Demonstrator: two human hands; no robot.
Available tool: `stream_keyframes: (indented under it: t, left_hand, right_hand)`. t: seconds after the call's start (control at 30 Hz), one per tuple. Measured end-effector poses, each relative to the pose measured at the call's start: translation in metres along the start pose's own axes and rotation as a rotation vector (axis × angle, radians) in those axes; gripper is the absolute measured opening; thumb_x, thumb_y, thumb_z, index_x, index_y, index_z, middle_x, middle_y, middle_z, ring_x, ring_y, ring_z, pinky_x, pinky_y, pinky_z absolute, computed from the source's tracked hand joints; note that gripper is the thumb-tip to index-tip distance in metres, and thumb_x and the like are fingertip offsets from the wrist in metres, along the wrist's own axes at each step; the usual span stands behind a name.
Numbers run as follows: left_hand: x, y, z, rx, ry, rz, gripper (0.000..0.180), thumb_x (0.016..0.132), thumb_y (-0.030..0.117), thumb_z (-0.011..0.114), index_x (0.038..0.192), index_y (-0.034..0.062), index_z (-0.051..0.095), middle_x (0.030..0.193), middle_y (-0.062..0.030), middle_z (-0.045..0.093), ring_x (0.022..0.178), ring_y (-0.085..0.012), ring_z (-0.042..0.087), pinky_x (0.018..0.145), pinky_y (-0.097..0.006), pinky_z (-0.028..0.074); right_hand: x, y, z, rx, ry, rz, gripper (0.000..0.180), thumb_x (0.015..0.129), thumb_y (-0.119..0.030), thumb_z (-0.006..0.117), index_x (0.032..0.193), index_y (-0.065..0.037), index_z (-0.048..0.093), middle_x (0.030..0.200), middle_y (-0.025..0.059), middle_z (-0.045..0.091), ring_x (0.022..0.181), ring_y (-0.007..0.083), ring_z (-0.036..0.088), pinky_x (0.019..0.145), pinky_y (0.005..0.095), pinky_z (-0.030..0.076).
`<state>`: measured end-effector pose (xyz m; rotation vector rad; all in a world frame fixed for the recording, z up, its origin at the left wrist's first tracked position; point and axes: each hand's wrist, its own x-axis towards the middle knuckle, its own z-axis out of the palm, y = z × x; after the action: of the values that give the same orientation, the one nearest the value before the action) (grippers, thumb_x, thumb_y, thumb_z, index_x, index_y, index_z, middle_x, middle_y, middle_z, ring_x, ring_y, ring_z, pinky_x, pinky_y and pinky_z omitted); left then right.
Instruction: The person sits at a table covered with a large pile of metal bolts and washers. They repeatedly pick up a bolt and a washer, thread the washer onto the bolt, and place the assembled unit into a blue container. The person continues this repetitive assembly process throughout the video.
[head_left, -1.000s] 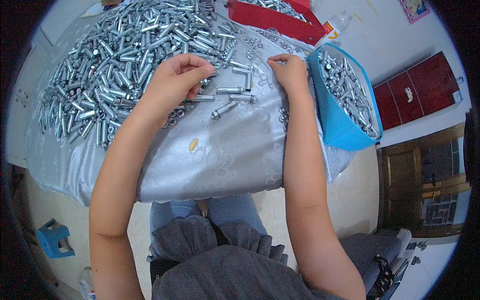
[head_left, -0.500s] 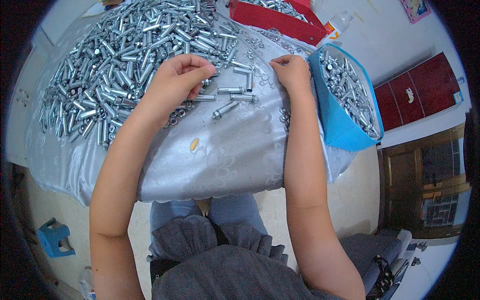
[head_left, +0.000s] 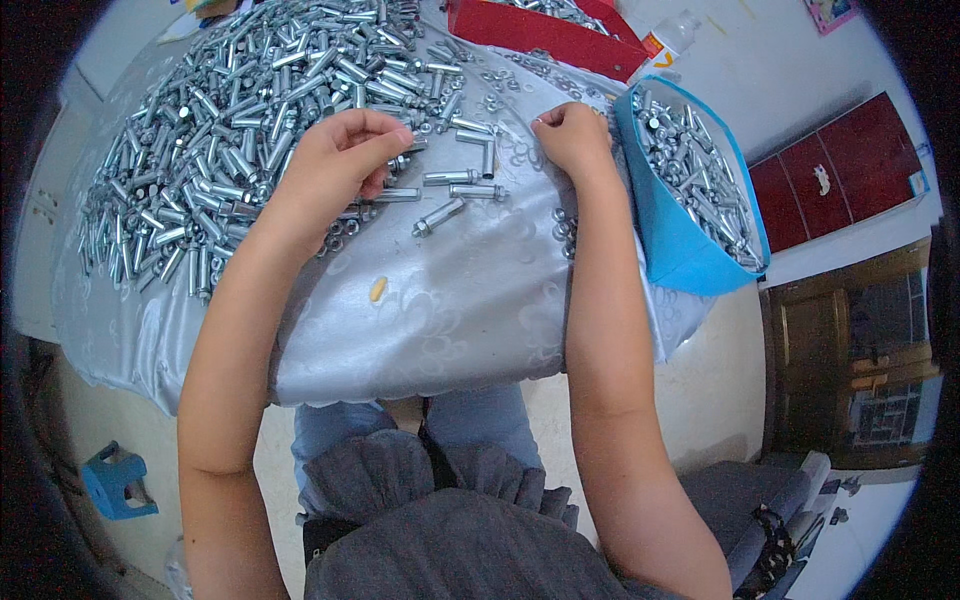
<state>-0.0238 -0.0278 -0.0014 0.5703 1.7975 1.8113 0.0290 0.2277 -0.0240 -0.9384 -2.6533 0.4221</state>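
The anchor bolts (head_left: 455,178) are short silver metal pieces, each a sleeve with a threaded end, and a handful of them lie loose on the worktop (head_left: 470,300), which is covered in a shiny grey patterned cloth. The left hand (head_left: 340,160) sits at the near edge of the big heap of bolts (head_left: 240,120), its fingers curled together over the pieces there — whether they pinch one I cannot tell, as the knuckles hide the tips. The loose bolts lie just right of that hand, between it and the right hand (head_left: 572,135), which rests on the cloth with fingers bent inward and closed; what it holds, if anything, is hidden. Right of the loose bolts, beside the right forearm, a few small nuts (head_left: 565,230) lie on the cloth, and further right a blue bin (head_left: 680,250) tilts at the worktop's edge — filled with more silver pieces. Beyond the loose bolts a red tray (head_left: 540,30) holds others. Nearer the person than the bolts, a small yellow scrap (head_left: 377,289) lies alone on the cloth.
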Motion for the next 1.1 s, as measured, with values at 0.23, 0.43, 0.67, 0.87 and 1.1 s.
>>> stream_keyframes:
  t: [0.23, 0.43, 0.67, 0.87, 1.1]
  left_hand:
    - [0.001, -0.002, 0.002, 0.025, 0.013, 0.010, 0.014, 0.079, 0.019, 0.058, 0.085, 0.0068, 0.055, 0.058, 0.0049, 0.042, 0.049, -0.0041, 0.037, 0.045, -0.018, 0.029]
    - [0.000, -0.001, 0.002, 0.035, 0.020, -0.003, 0.014, 0.079, 0.019, 0.058, 0.085, 0.0069, 0.055, 0.058, 0.0049, 0.042, 0.050, -0.0040, 0.037, 0.045, -0.018, 0.029]
    - [0.000, 0.000, 0.002, 0.020, 0.007, 0.017, 0.014, 0.079, 0.019, 0.058, 0.084, 0.0068, 0.055, 0.058, 0.0048, 0.042, 0.050, -0.0042, 0.037, 0.045, -0.018, 0.029]
    - [-0.002, 0.004, 0.002, -0.141, 0.048, 0.059, 0.014, 0.078, 0.016, 0.059, 0.086, 0.0041, 0.055, 0.059, 0.0042, 0.044, 0.050, -0.0040, 0.039, 0.046, -0.018, 0.030]
    - [-0.001, -0.001, 0.004, -0.171, -0.007, 0.064, 0.015, 0.077, 0.013, 0.060, 0.086, 0.0025, 0.054, 0.060, 0.0036, 0.047, 0.050, -0.0040, 0.040, 0.046, -0.017, 0.032]
  right_hand:
    - [-0.003, 0.000, -0.001, -0.037, 0.079, -0.016, 0.020, 0.065, -0.028, 0.067, 0.078, -0.012, 0.068, 0.079, 0.0125, 0.064, 0.078, 0.0262, 0.061, 0.079, 0.0355, 0.045]
    - [-0.002, 0.002, -0.003, 0.118, 0.061, -0.044, 0.019, 0.063, -0.021, 0.068, 0.076, -0.007, 0.066, 0.080, 0.0143, 0.063, 0.081, 0.0266, 0.057, 0.076, 0.0356, 0.043]
    - [0.000, 0.005, -0.001, 0.299, 0.058, -0.110, 0.019, 0.062, -0.011, 0.062, 0.079, -0.004, 0.066, 0.080, 0.0166, 0.063, 0.072, 0.0283, 0.061, 0.069, 0.0323, 0.048]
    - [-0.029, -0.031, -0.029, 0.783, -0.146, -0.310, 0.024, 0.069, -0.009, 0.066, 0.091, -0.002, 0.064, 0.080, 0.0028, 0.060, 0.072, 0.0104, 0.055, 0.065, 0.0234, 0.045]
    - [-0.055, -0.060, -0.030, 1.089, -0.546, -0.344, 0.027, 0.073, -0.010, 0.065, 0.097, 0.000, 0.059, 0.084, 0.0059, 0.060, 0.075, 0.0113, 0.057, 0.068, 0.0234, 0.048]
